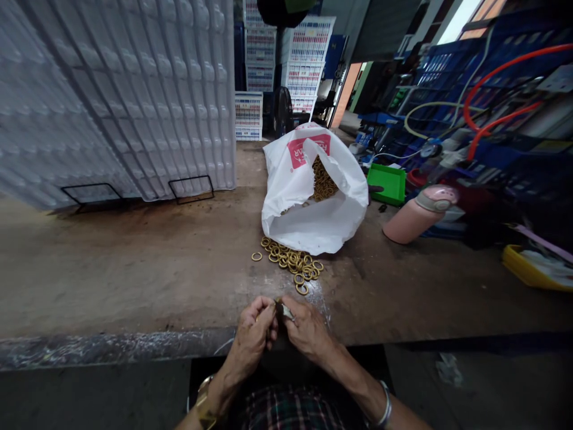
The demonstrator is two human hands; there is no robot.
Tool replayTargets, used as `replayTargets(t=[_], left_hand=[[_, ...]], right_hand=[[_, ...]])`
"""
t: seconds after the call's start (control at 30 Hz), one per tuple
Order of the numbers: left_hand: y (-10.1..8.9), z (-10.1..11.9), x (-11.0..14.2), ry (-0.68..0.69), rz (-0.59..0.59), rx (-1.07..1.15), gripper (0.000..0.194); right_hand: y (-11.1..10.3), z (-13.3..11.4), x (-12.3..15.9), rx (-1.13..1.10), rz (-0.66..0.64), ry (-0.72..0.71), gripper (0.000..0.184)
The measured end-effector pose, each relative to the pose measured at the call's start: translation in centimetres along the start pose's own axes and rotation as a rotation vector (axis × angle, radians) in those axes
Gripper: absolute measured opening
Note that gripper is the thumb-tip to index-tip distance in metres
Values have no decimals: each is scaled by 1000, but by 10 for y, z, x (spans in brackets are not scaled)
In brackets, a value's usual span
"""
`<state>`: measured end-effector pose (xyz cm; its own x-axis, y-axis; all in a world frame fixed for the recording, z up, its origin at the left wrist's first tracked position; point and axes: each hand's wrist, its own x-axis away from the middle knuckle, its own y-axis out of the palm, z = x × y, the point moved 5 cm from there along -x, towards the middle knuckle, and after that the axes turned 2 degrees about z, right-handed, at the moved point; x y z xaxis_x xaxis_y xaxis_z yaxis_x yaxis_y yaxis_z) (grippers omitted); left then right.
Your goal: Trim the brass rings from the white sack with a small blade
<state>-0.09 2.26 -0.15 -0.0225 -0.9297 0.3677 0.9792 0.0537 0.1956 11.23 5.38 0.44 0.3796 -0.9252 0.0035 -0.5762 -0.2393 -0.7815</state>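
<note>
My left hand [253,335] and my right hand [307,327] meet at the near edge of the workbench [134,269], fingers pinched together around a small dark and metallic piece [283,310]. What exactly the piece is stays unclear. Just beyond the hands lies a heap of several brass rings [293,263], spilled from a white plastic bag [313,191] that holds many more rings. One ring [256,256] lies apart to the left of the heap.
A tall stack of white moulded trays [120,89] leans at the back left. A pink flask [418,215] lies on its side to the right, beside a green tray [387,182]. A yellow tray [532,269], hoses and blue crates fill the right side.
</note>
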Motion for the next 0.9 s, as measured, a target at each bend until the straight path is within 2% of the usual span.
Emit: replayTargets(t=[0.17,0.3,0.37,0.47,0.57,0.63,0.9], left_hand=[[-2,2,1,30,28,-63,47],[-1,3,8,29,-24,-33,44],[1,3,13,-5,-89,20,41],[6,4,17,-51,-177,182,34],[7,1,12,-93,-171,359,34],[8,-2,7,-112,-153,388,36],[8,-5,4,-145,-156,433,24]], right_hand=[[-1,-9,1,159,-68,-23,32],[-5,-6,1,220,-97,-11,32],[-10,4,1,251,-63,47,28],[-22,25,1,293,67,154,26],[-37,42,2,305,231,217,22],[-41,48,1,312,289,232,16],[-34,45,-8,329,256,219,14]])
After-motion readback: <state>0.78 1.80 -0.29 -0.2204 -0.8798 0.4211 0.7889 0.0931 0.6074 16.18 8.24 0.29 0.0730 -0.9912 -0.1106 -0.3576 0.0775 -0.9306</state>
